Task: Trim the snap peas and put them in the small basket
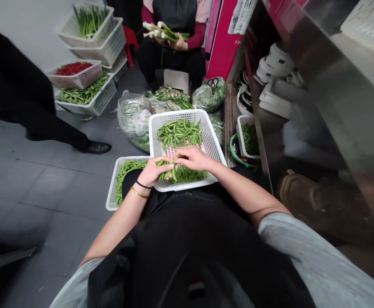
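Note:
My left hand (154, 172) is closed round a small bunch of green bean pods (168, 170) over the near edge of a white perforated basket (213, 141) resting on my lap. My right hand (192, 157) pinches the end of one pod just beside the left hand. A pile of green pods (180, 132) lies in the far half of the basket, with trimmed stringy bits (188, 174) in its near part. A second white basket (113, 188) with more pods sits lower on my left.
Across from me a seated person (174, 25) holds green-and-white stalks. Stacked white baskets (90, 55) with greens and red chillies stand at far left. Plastic bags of vegetables (135, 117) lie on the floor. Someone's black shoe (97, 147) is left; steel shelving (318, 107) is right.

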Demonstrator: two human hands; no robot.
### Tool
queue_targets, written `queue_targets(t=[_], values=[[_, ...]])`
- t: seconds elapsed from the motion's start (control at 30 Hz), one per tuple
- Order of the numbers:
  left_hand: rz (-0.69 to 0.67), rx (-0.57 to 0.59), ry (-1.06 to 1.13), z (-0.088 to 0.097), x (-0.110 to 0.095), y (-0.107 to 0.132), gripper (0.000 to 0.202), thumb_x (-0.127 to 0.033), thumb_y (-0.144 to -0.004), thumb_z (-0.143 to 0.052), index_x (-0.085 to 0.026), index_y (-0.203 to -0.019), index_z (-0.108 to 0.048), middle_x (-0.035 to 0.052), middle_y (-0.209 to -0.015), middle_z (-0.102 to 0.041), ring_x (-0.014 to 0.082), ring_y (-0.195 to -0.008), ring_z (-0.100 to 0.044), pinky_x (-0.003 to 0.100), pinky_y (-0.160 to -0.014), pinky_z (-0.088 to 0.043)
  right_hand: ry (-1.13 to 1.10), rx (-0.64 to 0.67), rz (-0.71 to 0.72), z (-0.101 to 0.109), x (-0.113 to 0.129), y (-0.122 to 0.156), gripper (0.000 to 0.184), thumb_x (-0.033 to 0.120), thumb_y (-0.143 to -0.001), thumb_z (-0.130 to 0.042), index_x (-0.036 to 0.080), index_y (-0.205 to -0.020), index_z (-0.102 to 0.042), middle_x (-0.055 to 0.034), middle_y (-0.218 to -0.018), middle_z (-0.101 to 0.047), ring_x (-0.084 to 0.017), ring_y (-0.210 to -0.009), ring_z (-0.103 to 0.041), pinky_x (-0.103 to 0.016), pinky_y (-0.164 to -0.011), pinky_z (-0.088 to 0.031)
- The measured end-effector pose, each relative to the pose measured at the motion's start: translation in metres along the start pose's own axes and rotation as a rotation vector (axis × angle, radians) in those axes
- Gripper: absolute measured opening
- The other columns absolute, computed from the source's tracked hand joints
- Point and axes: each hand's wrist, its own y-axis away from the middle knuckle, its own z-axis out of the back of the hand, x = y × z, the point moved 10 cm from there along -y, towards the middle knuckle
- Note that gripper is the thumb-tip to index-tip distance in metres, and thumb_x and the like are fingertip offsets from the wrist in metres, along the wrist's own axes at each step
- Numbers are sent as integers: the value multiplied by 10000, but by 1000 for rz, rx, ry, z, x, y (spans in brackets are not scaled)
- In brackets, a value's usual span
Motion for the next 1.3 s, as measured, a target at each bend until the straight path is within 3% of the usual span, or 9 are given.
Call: queue_targets(t=[0.23,0.4,0.5,0.63,0.73,0.93,1.1,1.2,1.3], values=[[111,-10,333,-13,23,-6,280,-206,-563,-783,-123,-747,-589,-16,-488,-572,94,-386,-534,182,-356,-428,425,-106,-53,0,15,10,262,275,-936,-372,145,-818,-567,-81,-822,-584,-154,-728,-498,-265,-631,-329],[-75,-275,300,29,7,-7,301,-194,-564,-781,-145,-754,-553,-31,-539,-595,90,-424,-561,180,-393,-454,268,-271,-183,37,-13,30,218,260,-917,-402,156,-798,-553,-60,-787,-580,-150,-740,-507,-271,-687,-370],[-175,-347,204,42,-8,-3,305,-221,-573,-783,-149,-767,-559,-40,-556,-594,91,-441,-574,181,-412,-462,149,-280,-252,48,-28,33,181,301,-894,-456,157,-875,-562,-44,-807,-584,-135,-706,-510,-263,-677,-389],[-238,-358,94,35,-18,-1,292,-225,-577,-785,-146,-775,-585,-33,-566,-607,91,-450,-580,185,-443,-476,145,-44,-221,10,-24,18,292,374,-882,-496,168,-1084,-540,-70,-984,-604,-140,-747,-530,-258,-674,-386],[-234,-357,104,29,-13,-1,290,-216,-574,-789,-146,-773,-589,-30,-583,-617,92,-454,-581,186,-442,-476,202,65,-148,-17,-16,9,220,302,-919,-429,161,-875,-592,-41,-816,-603,-137,-716,-510,-250,-676,-354],[-42,-270,170,26,19,-3,348,-261,-576,-795,-133,-843,-612,28,-666,-672,105,-452,-576,207,-410,-463,54,-141,-223,2,-24,8,299,269,-936,-372,154,-724,-549,-3,-646,-528,-114,-628,-461,-226,-635,-319],[-156,-349,-175,51,-6,4,377,-267,-604,-782,-143,-946,-684,58,-790,-708,110,-516,-601,227,-505,-501,102,135,-138,-20,-23,11,264,275,-905,-430,166,-696,-548,9,-647,-516,-107,-607,-433,-218,-611,-287],[-224,-185,-482,27,-15,0,303,-249,-586,-788,-162,-867,-716,44,-788,-713,130,-585,-616,249,-603,-513,133,159,-140,-32,-24,12,255,294,-910,-422,169,-739,-565,-1,-687,-544,-112,-626,-438,-221,-610,-277],[-200,-153,-516,14,-4,-7,226,-243,-577,-787,-159,-768,-702,6,-612,-664,131,-538,-598,239,-558,-493,133,102,-179,-36,-30,13,267,299,-914,-417,162,-747,-573,-6,-689,-553,-113,-631,-447,-220,-606,-277]])
